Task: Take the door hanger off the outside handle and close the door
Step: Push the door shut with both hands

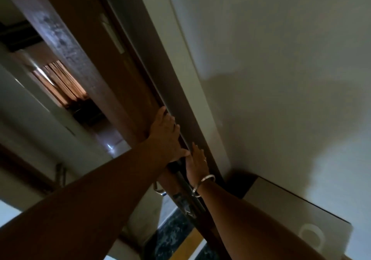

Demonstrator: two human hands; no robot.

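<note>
At the door's edge (pixel 140 107), running from 11 to 5 o'clock, my left hand (pixel 166 137) is wrapped around the wood, and my right hand (pixel 197 161) lies flat and unclenched on the frame (pixel 186 107) beside it. Can't spot the door hanger from here; I'd guess it's light card, so lift it by the loop. The inside handle (pixel 159 190) sits at 6 o'clock. The door looks heavy and stiff.

Two bare forearms, no sleeves, silver bangle (pixel 202 185) on right wrist, thin ring (pixel 204 160) on right hand (pixel 197 162)
</note>
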